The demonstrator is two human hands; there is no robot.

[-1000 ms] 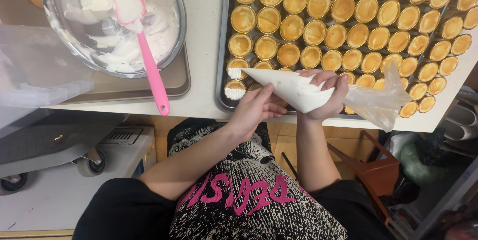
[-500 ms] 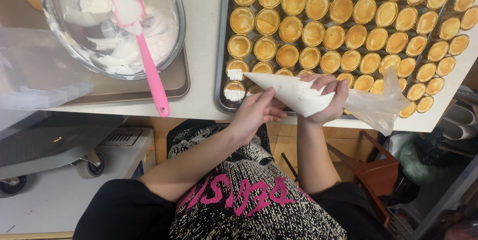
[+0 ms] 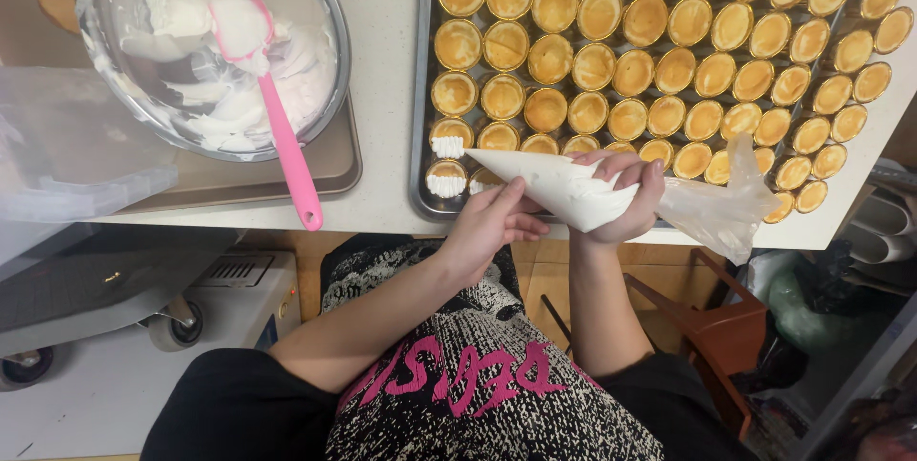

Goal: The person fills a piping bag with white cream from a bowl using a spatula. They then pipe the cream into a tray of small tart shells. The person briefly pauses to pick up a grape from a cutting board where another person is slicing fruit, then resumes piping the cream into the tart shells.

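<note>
Squeezing the piping bag (image 3: 559, 189) in my right hand (image 3: 621, 195), fingers wrapped tight round its full middle, I steady its narrow front with my left hand (image 3: 492, 222), fingertips pinched lightly under it. The bag's long axis runs leftward from my grip, ending at a white nozzle tip (image 3: 447, 147) over the tart shell (image 3: 451, 133) near the tray's (image 3: 421, 88) near-left corner; just below it one shell (image 3: 445, 179) holds cream. Well left stands the mixing bowl (image 3: 330, 88) with a pink spatula (image 3: 287, 150).
</note>
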